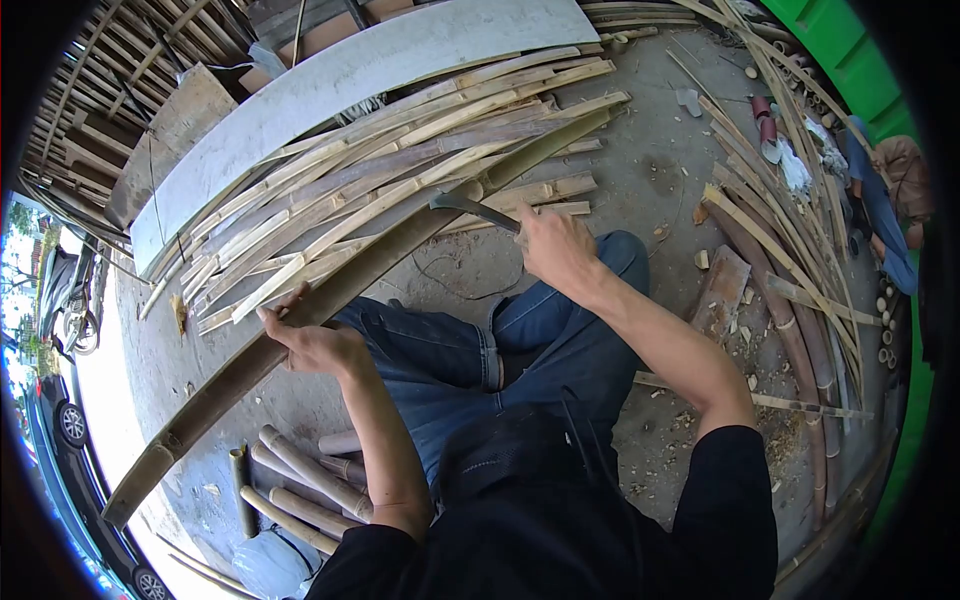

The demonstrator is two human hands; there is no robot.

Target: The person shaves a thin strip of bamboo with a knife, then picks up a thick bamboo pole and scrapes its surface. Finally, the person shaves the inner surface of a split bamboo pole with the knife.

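A long split bamboo half (385,255), hollow side up, slants from lower left to upper right across my crossed legs. My left hand (315,345) grips its near edge, the fingers reaching over the rim. In my right hand (555,243) is a dark tool with a curved end (465,205), the fist closed round its handle. The tool's tip overlaps the bamboo's hollow, just short of an inner node (475,188). Beyond the bamboo lies a layer of pale split bamboo strips (400,150).
A long whitish board (350,70) lies behind the strips. Bamboo pieces (310,490) lie at lower left. More long strips (780,260), a wooden block (720,290) and shavings (670,460) are on the right. Another person's leg (875,210) shows at far right; cars (75,430) stand left.
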